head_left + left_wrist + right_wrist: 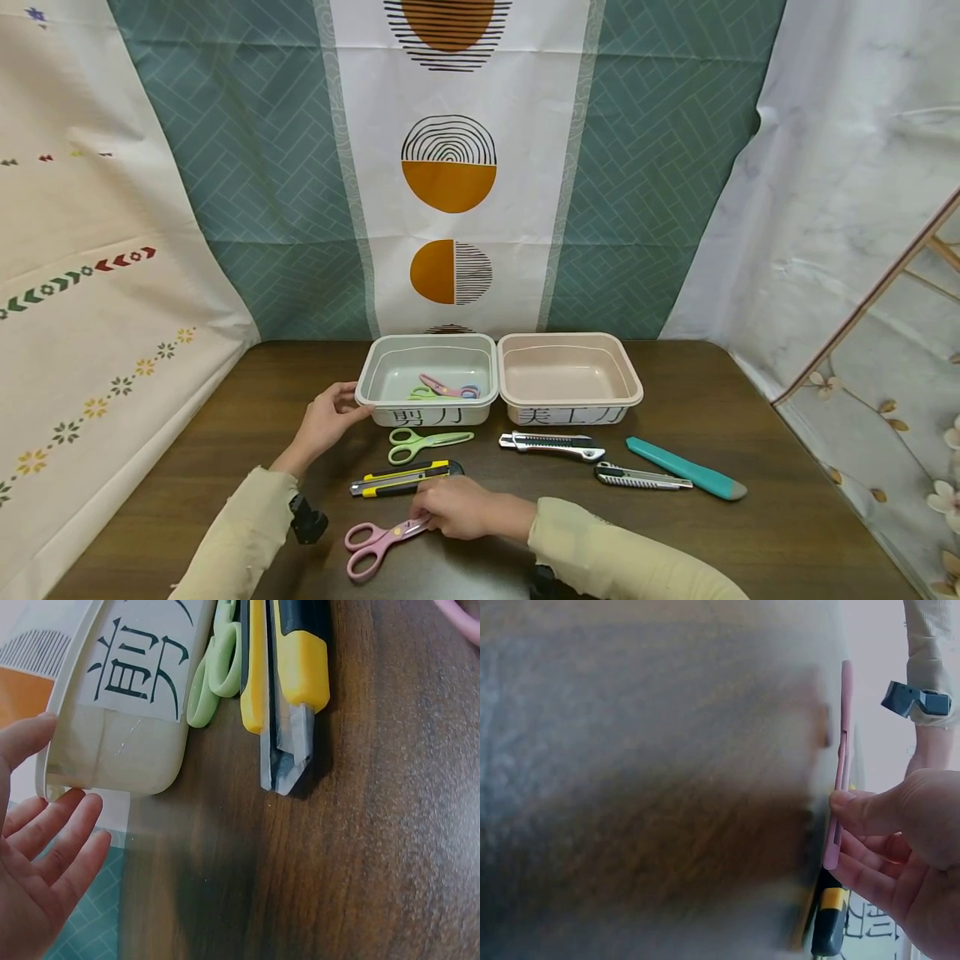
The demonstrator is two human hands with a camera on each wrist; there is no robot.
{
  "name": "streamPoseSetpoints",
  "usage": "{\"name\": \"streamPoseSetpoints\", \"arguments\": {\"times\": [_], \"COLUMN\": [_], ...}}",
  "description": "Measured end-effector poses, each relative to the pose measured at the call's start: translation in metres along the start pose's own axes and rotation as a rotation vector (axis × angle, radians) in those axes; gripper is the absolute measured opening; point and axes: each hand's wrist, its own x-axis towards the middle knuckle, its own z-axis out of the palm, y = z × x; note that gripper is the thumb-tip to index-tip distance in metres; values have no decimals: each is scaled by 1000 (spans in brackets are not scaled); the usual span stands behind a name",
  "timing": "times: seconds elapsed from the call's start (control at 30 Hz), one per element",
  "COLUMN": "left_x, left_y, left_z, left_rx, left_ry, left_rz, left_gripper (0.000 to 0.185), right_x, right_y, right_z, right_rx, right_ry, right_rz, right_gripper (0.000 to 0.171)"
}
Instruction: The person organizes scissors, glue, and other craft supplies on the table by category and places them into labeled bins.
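Pink-handled scissors (377,546) are pinched near the blade end by my right hand (456,508), with their handles pointing left. In the right wrist view the scissors (844,757) appear edge-on between thumb and fingers. My left hand (330,421) holds the left front corner of a pale green bin (384,412); the left wrist view shows the thumb at its rim and the fingers round the side. Inside that bin lie pink scissors (442,388) and something green and blue, partly hidden by the front wall. Beyond the right hand lies a yellow-and-black utility knife (401,479).
Green scissors (408,446) lie before the green bin. A beige bin (570,410) stands against its right side. Farther right lie a white-and-red utility knife (553,444), a slim silver utility knife (637,477) and a teal utility knife (686,468). Fabric hangs behind the table.
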Motion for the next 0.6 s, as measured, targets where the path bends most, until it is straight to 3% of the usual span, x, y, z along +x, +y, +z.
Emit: {"name": "streamPoseSetpoints", "arguments": {"times": [0.3, 0.6], "left_x": [0, 0], "left_y": [1, 2], "left_z": [0, 0], "left_rx": [1, -5], "left_ry": [10, 8], "left_rz": [3, 15], "left_gripper": [55, 56], "right_x": [-4, -11], "right_y": [5, 17], "right_z": [-7, -27], "right_rx": [-3, -43], "right_ry": [8, 59], "right_rz": [0, 11], "right_gripper": [22, 20]}}
